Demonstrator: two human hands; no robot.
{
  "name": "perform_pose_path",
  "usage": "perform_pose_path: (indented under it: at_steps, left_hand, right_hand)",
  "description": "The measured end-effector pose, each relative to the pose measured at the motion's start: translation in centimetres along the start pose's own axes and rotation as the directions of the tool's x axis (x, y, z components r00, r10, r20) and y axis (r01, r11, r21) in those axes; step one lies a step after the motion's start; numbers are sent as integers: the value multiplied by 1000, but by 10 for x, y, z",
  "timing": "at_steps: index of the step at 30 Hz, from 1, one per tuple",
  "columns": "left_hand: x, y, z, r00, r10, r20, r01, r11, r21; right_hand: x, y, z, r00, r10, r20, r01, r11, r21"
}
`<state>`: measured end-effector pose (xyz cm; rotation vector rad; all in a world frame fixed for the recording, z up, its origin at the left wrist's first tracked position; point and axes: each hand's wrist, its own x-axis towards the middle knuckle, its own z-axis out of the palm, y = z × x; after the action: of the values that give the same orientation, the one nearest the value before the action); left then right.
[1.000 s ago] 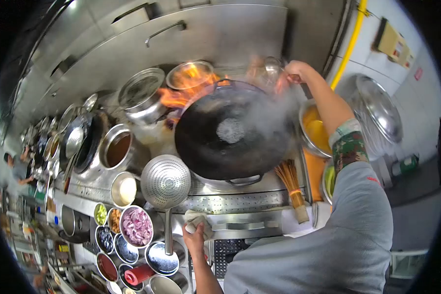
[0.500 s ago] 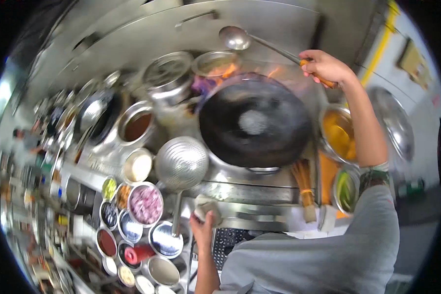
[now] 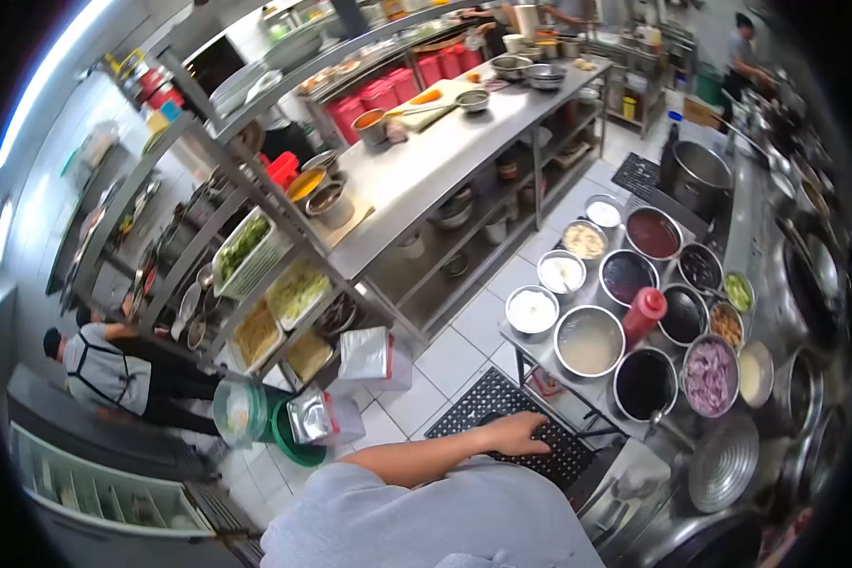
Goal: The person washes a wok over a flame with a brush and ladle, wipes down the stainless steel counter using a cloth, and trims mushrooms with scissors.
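My left hand (image 3: pixel 519 434) is held out over the black perforated floor mat (image 3: pixel 483 402), palm down. Its fingers are apart and nothing is in them. To its right, a grey cloth (image 3: pixel 642 470) rests on the stove's front edge. Beside that cloth is a large perforated strainer (image 3: pixel 724 464), its handle reaching towards a pot of dark liquid (image 3: pixel 645 382). A red squeeze bottle (image 3: pixel 646 310) stands among the pots near my hand, next to a bowl of cloudy liquid (image 3: pixel 589 341). My right hand is out of view.
Bowls of chopped onion (image 3: pixel 710 377), white paste (image 3: pixel 532 310) and red sauce (image 3: pixel 653 233) crowd the side stand. A long steel table (image 3: pixel 426 166) stands beyond the tiled floor (image 3: pixel 450 360). Bins (image 3: pixel 298 431) are at left. One co-worker (image 3: pixel 114 369) stands left, another (image 3: pixel 743 62) far right.
My view has swung left from the wok and stove to the kitchen aisle. My left hand has let go of the cloth. My right hand, which held a ladle, has left the view.
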<state>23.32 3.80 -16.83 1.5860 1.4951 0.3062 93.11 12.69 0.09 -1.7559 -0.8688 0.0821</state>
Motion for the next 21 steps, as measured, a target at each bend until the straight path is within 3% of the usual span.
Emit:
perform_pose_path:
  at_steps: [3, 4, 5, 8, 9, 10, 11, 12, 13, 14, 15, 16, 17, 18, 19, 21]
  left_hand:
    - [-21, -65, -10, 970, -222, -97, 221, 975, -29]
    - [-27, -85, -12, 959, -261, -113, 261, 965, -17]
    - [-33, -103, -12, 948, -294, -121, 296, 955, -2]
    - [-46, -173, 1, 938, -295, -183, 320, 938, 130]
    - [-53, -161, -24, 918, -396, -15, 396, 917, 55]
    - [-58, -161, -37, 946, -323, -17, 324, 945, 55]
    - [-65, -214, -18, 939, -314, -138, 330, 936, 123]
    - [-70, -235, -19, 922, -344, -178, 356, 933, 40]
    - [-74, -242, -30, 897, -422, -135, 440, 881, 171]
    - [-77, -278, -33, 875, -479, -66, 483, 873, 67]
    - [-81, -381, -9, 913, -344, -220, 354, 935, 7]
    - [-92, -392, -25, 907, -420, -29, 398, 879, -264]
    - [-101, -394, -26, 843, -537, 25, 533, 828, -174]
    - [-110, -391, -27, 762, -643, 78, 648, 758, -70]
    - [-115, -382, -25, 698, -709, 98, 714, 700, -23]
    - [-95, -368, -17, 677, -727, 111, 733, 681, -11]
  right_hand:
    - [-5, -9, 1, 1000, -24, 10, 24, 999, -31]
    - [-16, -25, -1, 928, -363, 88, 373, 908, -191]
    - [-7, -11, 1, 947, -309, 88, 312, 950, -23]
    - [8, 2, 4, 960, -115, 256, 56, 973, 225]
    - [0, -4, 2, 951, -89, 298, -3, 956, 294]
    - [-8, -12, -3, 943, -116, 312, -6, 932, 364]
    - [1, -21, -1, 940, 42, 338, -168, 921, 351]
    - [8, -29, 3, 927, 155, 340, -285, 882, 374]
    - [22, -24, -1, 901, 256, 349, -396, 812, 428]
    - [38, -15, -7, 867, 339, 365, -490, 713, 501]
    - [48, -2, -18, 832, 409, 374, -554, 612, 564]
    - [62, 31, -35, 810, 433, 396, -585, 537, 608]
    - [26, -34, -15, 774, 561, 293, -624, 599, 501]
    - [21, -36, -22, 781, 578, 238, -623, 697, 355]
    - [21, -36, -20, 785, 587, 198, -618, 763, 190]
    - [25, -31, -8, 800, 584, 140, -563, 810, -165]
